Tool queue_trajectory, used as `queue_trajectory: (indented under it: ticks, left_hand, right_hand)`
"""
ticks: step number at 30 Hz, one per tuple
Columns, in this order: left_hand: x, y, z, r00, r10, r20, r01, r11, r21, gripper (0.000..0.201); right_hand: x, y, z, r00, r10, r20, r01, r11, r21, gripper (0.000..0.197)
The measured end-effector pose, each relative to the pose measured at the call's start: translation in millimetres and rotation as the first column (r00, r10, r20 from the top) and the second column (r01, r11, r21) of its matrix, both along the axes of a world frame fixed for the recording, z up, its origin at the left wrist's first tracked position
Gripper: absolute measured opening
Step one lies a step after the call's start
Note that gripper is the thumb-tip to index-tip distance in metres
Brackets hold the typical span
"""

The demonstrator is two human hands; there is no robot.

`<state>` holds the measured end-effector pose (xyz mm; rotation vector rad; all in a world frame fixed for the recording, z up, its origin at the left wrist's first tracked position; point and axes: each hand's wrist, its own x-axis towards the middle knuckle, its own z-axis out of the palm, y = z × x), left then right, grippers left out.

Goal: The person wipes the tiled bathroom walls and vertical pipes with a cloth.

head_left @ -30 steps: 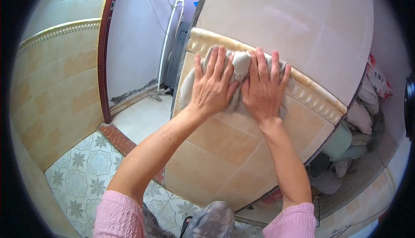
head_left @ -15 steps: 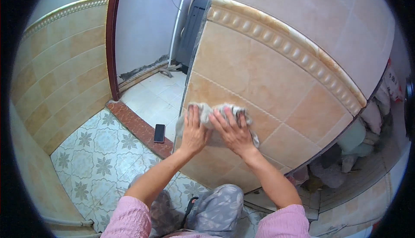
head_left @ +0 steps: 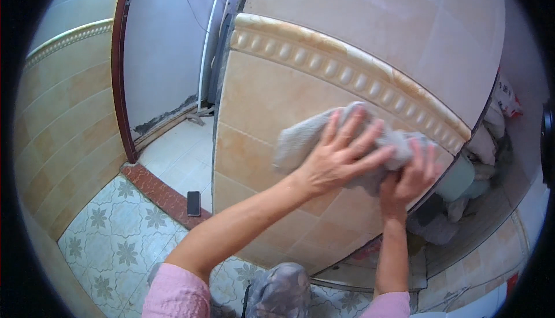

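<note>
A damp-looking grey-white cloth point(head_left: 300, 139) lies bunched against the beige tiled wall point(head_left: 254, 104), just below its raised beaded border. My left hand point(head_left: 341, 159) presses on the cloth's middle, fingers stretched out and spread over it. Beside it on the right, my right hand point(head_left: 410, 173) is blurred by motion. Its fingers point up and bend over the cloth's bunched right end, near the wall's right edge. The thumb side is partly hidden by the folds.
A black phone point(head_left: 193, 203) lies on the red-brown threshold point(head_left: 156, 189) at left. Behind it stand a dark red door frame point(head_left: 119, 69) and a white pipe point(head_left: 207, 46). Bags and bundles point(head_left: 457, 185) fill a recess right of the wall. Patterned floor tiles point(head_left: 124, 219) lie lower left.
Both hands have moved the cloth up and to the right across the tiles, toward the beaded border. My right hand has turned more upright. The view has shifted too.
</note>
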<state>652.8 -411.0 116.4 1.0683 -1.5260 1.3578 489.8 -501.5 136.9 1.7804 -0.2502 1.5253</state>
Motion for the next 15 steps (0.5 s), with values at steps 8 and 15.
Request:
queue_trajectory:
  ticks: [8,15]
  left_hand:
    - [-25.8,-21.1,-20.9,0.978,0.203,-0.039,-0.204,0.979,-0.022,0.048]
    - [18.3,16.8,-102.1,0.941,0.316,0.120,-0.327,0.940,0.094,0.049]
  right_hand:
    - [10.6,-2.8,-31.4,0.995,0.039,0.088,-0.054,0.983,0.175,0.055]
    - [17.6,-4.4,-112.0,0.989,0.027,-0.145,-0.010,0.993,0.117,0.046]
